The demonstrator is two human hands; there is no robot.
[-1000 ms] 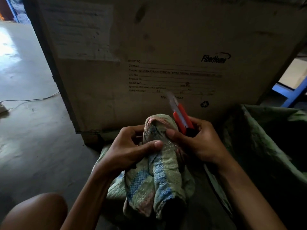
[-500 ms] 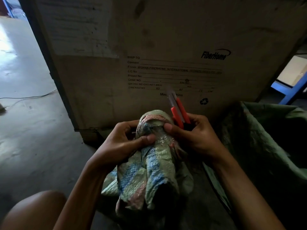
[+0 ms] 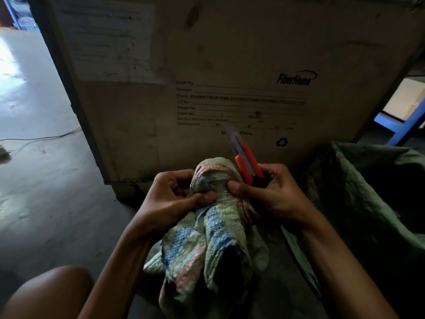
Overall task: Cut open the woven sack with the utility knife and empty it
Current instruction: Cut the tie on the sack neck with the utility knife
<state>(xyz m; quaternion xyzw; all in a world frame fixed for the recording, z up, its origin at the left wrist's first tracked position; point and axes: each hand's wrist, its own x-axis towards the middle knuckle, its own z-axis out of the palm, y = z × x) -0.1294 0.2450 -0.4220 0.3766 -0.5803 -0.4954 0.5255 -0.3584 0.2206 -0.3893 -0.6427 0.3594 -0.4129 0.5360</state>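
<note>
Dim concrete floor (image 3: 41,180), big cardboard crate (image 3: 230,65) standing straight ahead as reference.

Head view only. Woven sack (image 3: 207,238) bunched up just in front of crate's lower edge, neck twisted into a knot at top. Left hand (image 3: 174,199) closed around neck from crate's left side, thumb pressed across fabric: likely pinning the bundle so it stays taut. Right hand (image 3: 273,192) closed on utility knife (image 3: 247,161), thumb also pressing the neck. Blade out, aimed up toward the crate print, away from both hands: parked safe while fingers probe the tie, probably. No cut visible yet. Green bag (image 3: 368,192) open right of crate, likely receiving contents.
</note>
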